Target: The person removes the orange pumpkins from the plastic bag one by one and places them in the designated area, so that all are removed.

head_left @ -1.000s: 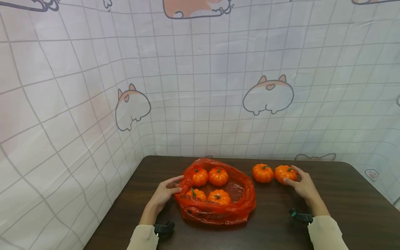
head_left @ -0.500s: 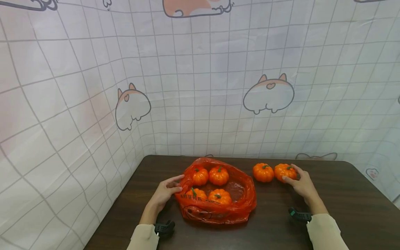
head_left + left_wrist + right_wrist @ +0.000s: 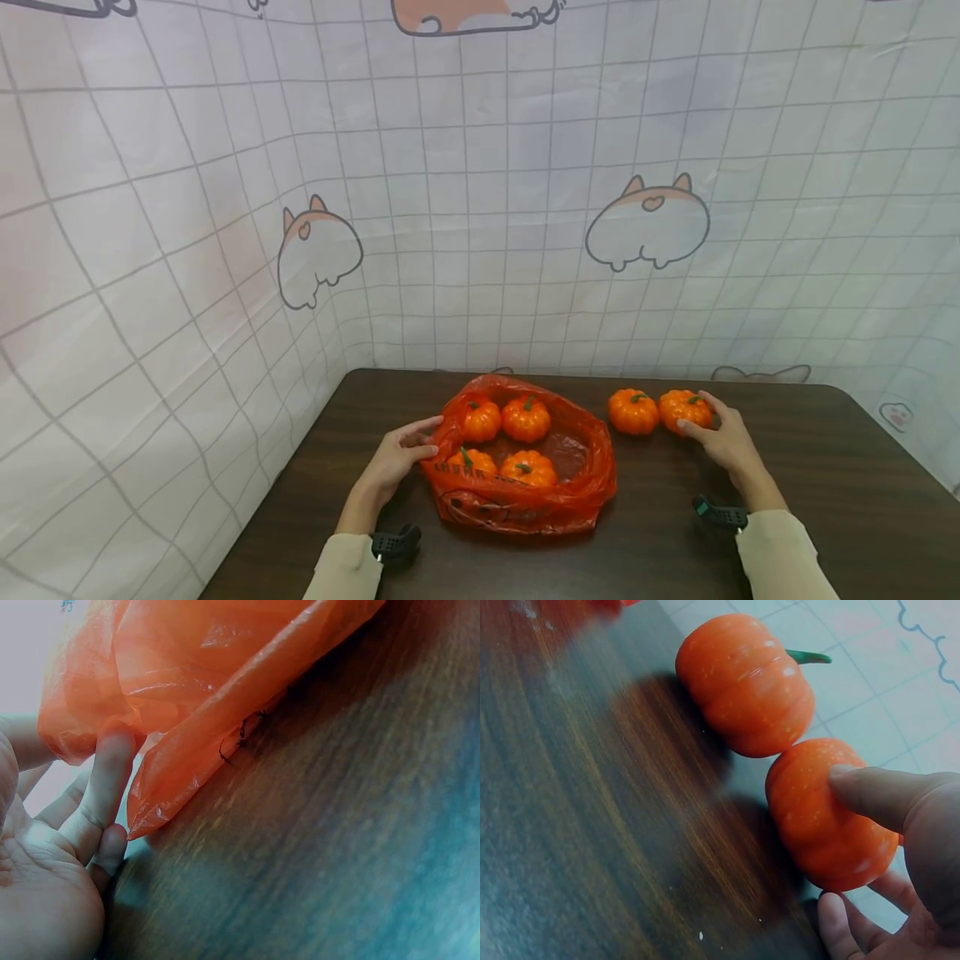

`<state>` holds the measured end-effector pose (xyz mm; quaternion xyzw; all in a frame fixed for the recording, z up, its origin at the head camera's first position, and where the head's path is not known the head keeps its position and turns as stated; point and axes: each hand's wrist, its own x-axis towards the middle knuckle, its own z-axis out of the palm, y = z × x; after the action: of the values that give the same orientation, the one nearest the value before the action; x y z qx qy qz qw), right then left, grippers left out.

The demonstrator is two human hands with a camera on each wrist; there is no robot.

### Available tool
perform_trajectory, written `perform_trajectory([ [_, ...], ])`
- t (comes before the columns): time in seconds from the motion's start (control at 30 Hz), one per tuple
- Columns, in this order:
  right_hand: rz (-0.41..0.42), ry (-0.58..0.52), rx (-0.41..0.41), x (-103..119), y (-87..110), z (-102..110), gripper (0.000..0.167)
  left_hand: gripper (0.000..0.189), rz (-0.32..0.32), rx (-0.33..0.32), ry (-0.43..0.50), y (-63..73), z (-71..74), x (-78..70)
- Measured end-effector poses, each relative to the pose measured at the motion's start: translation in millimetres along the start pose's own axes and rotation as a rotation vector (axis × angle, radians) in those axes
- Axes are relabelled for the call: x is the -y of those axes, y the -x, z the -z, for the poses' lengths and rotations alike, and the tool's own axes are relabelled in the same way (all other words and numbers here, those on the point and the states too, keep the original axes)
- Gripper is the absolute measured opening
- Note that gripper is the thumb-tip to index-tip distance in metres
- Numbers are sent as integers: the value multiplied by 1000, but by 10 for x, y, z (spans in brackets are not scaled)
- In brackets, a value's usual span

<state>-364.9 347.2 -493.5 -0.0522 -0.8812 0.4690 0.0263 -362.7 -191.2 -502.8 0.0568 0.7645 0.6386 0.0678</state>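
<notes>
A red-orange plastic bag [image 3: 525, 512] lies with its mouth wide, and several small orange pumpkins [image 3: 527, 419] with green stems sit inside. At the bag's left side my left hand [image 3: 393, 458] holds the rim, its thumb and fingers on either side of the film; the left wrist view shows the fingers [image 3: 109, 776] against the plastic. My right hand [image 3: 723, 437] grips the rightmost small pumpkin [image 3: 682, 410], with the thumb [image 3: 870, 791] across its near side and fingers partly hidden behind. A second loose pumpkin [image 3: 633, 412] stands left of it, touching or nearly so.
The dark wood-grain table [image 3: 652, 517] bears everything. Behind and left hangs a white gridded cloth [image 3: 495, 250] with cartoon dogs, close to the table's back edge. Black wrist straps [image 3: 396, 543] sit on both arms.
Both hands keep their places on the bag and the pumpkin. The head view has tilted very slightly, so the scene sits a little higher.
</notes>
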Motion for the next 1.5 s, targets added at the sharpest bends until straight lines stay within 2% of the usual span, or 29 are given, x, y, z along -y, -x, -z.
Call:
perform_trajectory([
  [0.73,-20,-4,7,4,47,33,95,47,8,-5,-11,-19,-17,26],
  [0.97,39,-30,14,30,90,130,87,48,7,5,9,-22,-42,10],
  [1.27,27,-14,-30,331,154,278,85,48,-3,-5,4,-7,-25,-10],
  [1.5,94,-6,-15,661,226,268,87,49,2,-12,0,12,5,-3],
])
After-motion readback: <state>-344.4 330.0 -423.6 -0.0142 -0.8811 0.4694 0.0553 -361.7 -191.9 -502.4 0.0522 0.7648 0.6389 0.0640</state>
